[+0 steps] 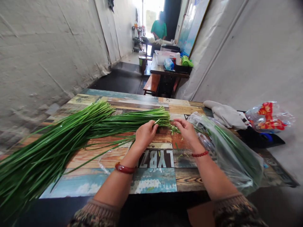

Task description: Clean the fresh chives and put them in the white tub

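Note:
My left hand (pixel 145 136) is closed around a few garlic chives, their pale cut ends poking out past the thumb and their green leaves trailing back to the left. Just to the right, my right hand (pixel 186 130) has thumb and forefinger pinched together; whatever is between them is too small to make out. Small trimmings (pixel 174 128) lie between the two hands. Behind my left hand rests a bundle of garlic chives (pixel 132 119), ends pointing right. A larger pile of garlic chives (pixel 59 142) spreads over the table's left side.
On the right of the patterned table (pixel 153 179), a clear plastic bag (pixel 236 157) holds more chives. Beyond it lie a grey cloth (pixel 226 115) and a red-printed plastic package (pixel 268 116). A person (pixel 159 29) stands behind a farther table (pixel 163 70).

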`<state>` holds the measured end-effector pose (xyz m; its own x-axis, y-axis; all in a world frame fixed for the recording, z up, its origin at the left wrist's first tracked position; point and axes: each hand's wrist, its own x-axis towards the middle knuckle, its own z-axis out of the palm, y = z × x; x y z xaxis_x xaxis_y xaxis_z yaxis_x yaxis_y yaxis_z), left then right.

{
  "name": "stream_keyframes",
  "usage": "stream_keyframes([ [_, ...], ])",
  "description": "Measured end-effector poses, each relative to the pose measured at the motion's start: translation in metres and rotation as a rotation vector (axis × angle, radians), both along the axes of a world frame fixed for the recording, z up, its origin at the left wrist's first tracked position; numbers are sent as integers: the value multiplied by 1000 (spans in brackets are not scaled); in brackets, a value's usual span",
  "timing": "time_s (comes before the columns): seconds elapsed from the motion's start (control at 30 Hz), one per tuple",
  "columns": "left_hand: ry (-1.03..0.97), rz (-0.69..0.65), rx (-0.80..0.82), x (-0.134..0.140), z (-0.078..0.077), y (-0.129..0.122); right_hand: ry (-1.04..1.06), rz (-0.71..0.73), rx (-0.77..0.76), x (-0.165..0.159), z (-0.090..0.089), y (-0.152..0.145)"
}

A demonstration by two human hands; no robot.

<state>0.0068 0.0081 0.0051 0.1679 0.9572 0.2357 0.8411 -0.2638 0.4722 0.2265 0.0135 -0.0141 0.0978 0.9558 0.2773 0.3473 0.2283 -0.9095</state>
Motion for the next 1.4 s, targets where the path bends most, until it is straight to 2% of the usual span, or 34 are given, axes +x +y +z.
stream_keyframes([
  [0.13, -77, -10, -11, -1, -2, 2, -318, 35, 75, -10, -5, 22],
  [0.27, -119, -34, 23, -2, -5, 4, -711, -71, 124, -27, -12, 36],
  [0.37, -131, -51, 47, -2, -8, 5, -850, -155, 168, -33, -12, 36],
  [0.47, -186, -95, 109, -2, -10, 6, -768, -144, 237, -30, -6, 27],
  [0.57, -282, -161, 206, 0, -10, 5, -644, -33, 279, -23, 3, 12],
  [0.7, -391, -236, 290, 3, -6, 3, -615, 93, 331, -22, 10, -8],
  [0.9, -233, -321, 144, 5, -2, 2, -585, 169, 366, -30, 10, -21],
  [1.13, -184, -275, 45, 6, -4, 5, -309, 178, 262, -17, 20, -21],
  [1.27, -211, -265, 32, 5, -5, 6, -367, 133, 264, -7, 19, -18],
  [1.4, -231, -270, 40, 5, -6, 6, -453, 149, 296, -10, 15, -16],
])
